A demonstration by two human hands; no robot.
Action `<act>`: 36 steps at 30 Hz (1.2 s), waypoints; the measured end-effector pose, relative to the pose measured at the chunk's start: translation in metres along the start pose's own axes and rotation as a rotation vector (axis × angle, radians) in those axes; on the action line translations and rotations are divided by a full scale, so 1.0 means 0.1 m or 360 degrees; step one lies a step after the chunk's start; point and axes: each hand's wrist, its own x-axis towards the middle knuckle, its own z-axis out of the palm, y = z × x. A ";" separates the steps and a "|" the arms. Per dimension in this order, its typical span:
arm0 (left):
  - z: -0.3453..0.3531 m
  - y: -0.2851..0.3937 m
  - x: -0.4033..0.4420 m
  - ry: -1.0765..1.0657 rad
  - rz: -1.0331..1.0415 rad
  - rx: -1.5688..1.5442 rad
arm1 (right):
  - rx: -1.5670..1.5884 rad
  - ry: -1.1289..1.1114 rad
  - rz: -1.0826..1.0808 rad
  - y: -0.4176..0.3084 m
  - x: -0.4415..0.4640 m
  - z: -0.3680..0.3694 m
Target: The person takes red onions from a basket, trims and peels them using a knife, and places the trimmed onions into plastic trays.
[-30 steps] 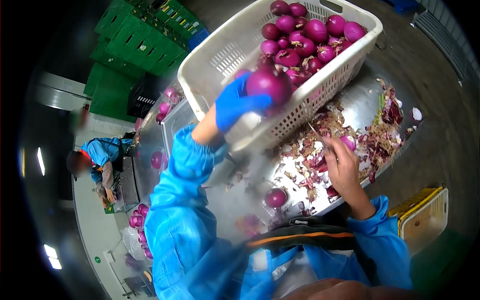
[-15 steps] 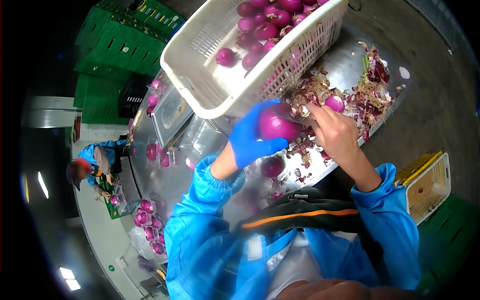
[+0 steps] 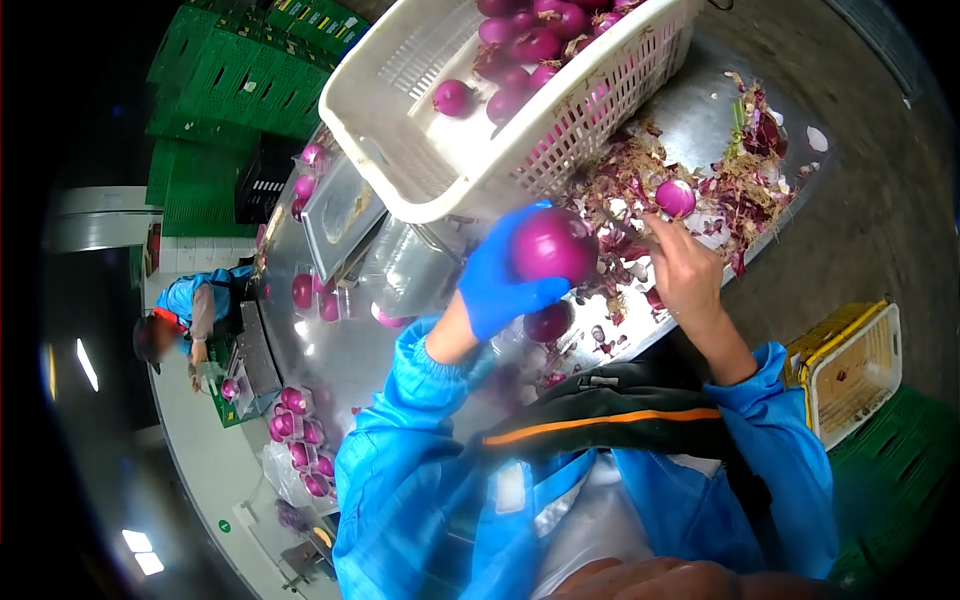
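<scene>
The gloved left hand (image 3: 492,285) has its grip curled around a red onion (image 3: 555,246) over the surface (image 3: 712,115), off the crate's (image 3: 440,203) near wall, seemingly to steady it; the right hand (image 3: 690,270) pinches what looks like a knife (image 3: 626,228).

No readable text; round green sign (image 3: 224,526) seems too small

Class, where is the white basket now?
In the head view, the white basket is at upper centre, just beyond the blue-gloved left hand and beside the onion peelings.
</scene>
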 end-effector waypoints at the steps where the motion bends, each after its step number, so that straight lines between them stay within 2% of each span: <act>1: -0.01 0.02 -0.01 0.0000 0.0033 -0.0013 | 0.0059 0.0027 0.0052 0.02 0.00 0.00; 3: -0.01 -0.02 -0.04 0.0031 0.0077 0.0040 | 0.0278 0.0019 0.0171 0.01 0.03 0.00; 6: 0.01 -0.13 0.05 0.0081 0.0219 0.0292 | 0.0802 -0.0293 0.0648 -0.15 0.16 -0.06; 8: 0.04 -0.17 0.09 0.0098 0.0378 0.0511 | 0.1253 -0.0546 0.0801 -0.13 0.25 -0.06; 10: 0.10 -0.05 0.14 0.0070 0.0670 0.1085 | 0.1760 -0.0804 0.0968 -0.12 0.33 -0.03; 11: 0.13 -0.02 0.16 0.0056 0.0814 0.1371 | 0.1858 -0.0910 0.0915 -0.13 0.37 -0.02; 14: 0.28 -0.14 0.15 0.0343 0.0644 0.0745 | 0.2453 -0.0928 0.1296 0.06 0.21 0.15; 15: 0.30 -0.27 0.17 0.0382 0.0604 0.0511 | 0.2582 -0.0786 0.1330 0.02 0.18 0.17; 18: 0.36 -0.66 0.18 0.0032 0.0095 -0.0438 | 0.2675 -0.0714 0.1427 -0.10 0.02 0.25; 19: 0.40 -0.65 0.13 0.0061 -0.0048 -0.0692 | 0.2591 -0.0762 0.1291 -0.11 -0.03 0.31; 22: 0.35 -0.65 0.16 0.0087 -0.0046 -0.0881 | 0.1900 -0.0740 0.1044 -0.10 -0.01 0.29; 23: 0.33 -0.60 0.14 0.0159 -0.0069 -0.0809 | 0.1389 -0.0690 0.0922 -0.10 0.03 0.21; 26: 0.23 -0.71 0.08 0.0124 -0.0148 -0.0645 | 0.0426 -0.0448 0.0056 -0.02 0.12 0.05; 27: 0.22 -0.71 0.06 0.0117 -0.0144 -0.0588 | 0.0278 -0.0446 0.0001 -0.12 0.19 -0.03; 30: 0.22 -0.66 0.01 0.0075 -0.0151 -0.0447 | 0.0067 -0.0455 -0.0203 -0.14 0.26 -0.07; 35: 0.11 -0.65 -0.02 -0.0063 -0.0227 -0.0149 | 0.0041 -0.0432 -0.0340 -0.07 0.26 0.01; 36: 0.11 -0.63 -0.02 -0.0100 -0.0266 -0.0228 | 0.0077 -0.0438 -0.0341 -0.06 0.25 0.01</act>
